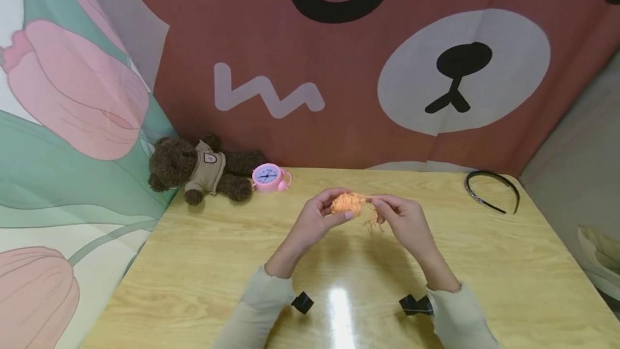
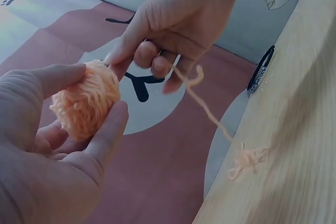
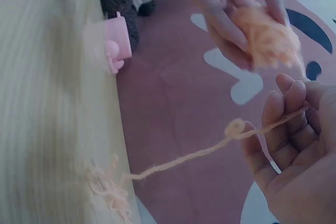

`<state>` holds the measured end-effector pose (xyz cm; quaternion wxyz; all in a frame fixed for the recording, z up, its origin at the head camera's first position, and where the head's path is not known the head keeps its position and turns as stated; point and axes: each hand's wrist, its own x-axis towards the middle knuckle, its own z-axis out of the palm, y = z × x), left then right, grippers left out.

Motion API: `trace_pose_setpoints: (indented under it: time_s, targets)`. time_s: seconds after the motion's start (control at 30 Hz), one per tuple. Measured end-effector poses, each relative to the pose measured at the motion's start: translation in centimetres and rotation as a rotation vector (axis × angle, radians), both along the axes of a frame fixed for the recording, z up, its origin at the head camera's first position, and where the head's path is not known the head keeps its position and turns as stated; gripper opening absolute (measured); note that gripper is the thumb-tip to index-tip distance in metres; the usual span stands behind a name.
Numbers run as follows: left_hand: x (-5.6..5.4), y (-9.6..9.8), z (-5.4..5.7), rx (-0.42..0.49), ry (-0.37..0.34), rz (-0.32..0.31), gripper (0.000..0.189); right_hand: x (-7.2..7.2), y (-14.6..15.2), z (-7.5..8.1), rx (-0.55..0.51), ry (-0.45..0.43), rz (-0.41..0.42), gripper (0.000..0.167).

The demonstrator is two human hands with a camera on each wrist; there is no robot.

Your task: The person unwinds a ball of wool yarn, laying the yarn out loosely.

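Note:
My left hand (image 1: 317,218) grips a ball of orange yarn (image 1: 346,204) between thumb and fingers, held up above the table. To its right, my right hand (image 1: 404,222) pinches the strand that comes off the ball, thumb against forefinger. In the left wrist view the yarn ball (image 2: 86,100) shows its wound strands, with the right fingertips right at its edge. From the right hand the yarn strand (image 3: 184,158) runs on, with a small curl in it, down to a loose tangle of yarn (image 3: 109,190).
A brown teddy bear (image 1: 205,168) in a beige shirt lies at the table's back left, beside a pink alarm clock (image 1: 267,178). At the back right lies a black headband (image 1: 491,193). A curtain with a bear print (image 1: 349,96) hangs behind the wooden table (image 1: 194,268).

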<state>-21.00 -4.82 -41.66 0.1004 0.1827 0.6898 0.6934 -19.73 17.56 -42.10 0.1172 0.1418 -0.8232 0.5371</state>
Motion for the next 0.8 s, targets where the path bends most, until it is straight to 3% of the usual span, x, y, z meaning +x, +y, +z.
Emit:
trace_pose_setpoints:
  time_s: [0.23,0.37,0.63,0.8]
  targets:
    - [0.0,-0.7,-0.3,0.026,-0.034,0.053,0.045,-0.3,2.8,-0.1,-0.127,-0.078,-0.117,0.035]
    - [0.1,-1.1,-0.6,0.032,-0.048,0.101,0.045,-0.4,4.9,-0.4,-0.264,-0.127,-0.205,0.039]
    - [-0.3,-1.4,-0.3,0.072,-0.053,0.187,0.047,-0.9,9.1,-0.5,-0.557,-0.162,-0.350,0.030]
    - [-0.8,-1.5,0.2,0.095,-0.038,0.218,0.046,-1.7,11.2,-0.6,-0.658,-0.216,-0.463,0.028]
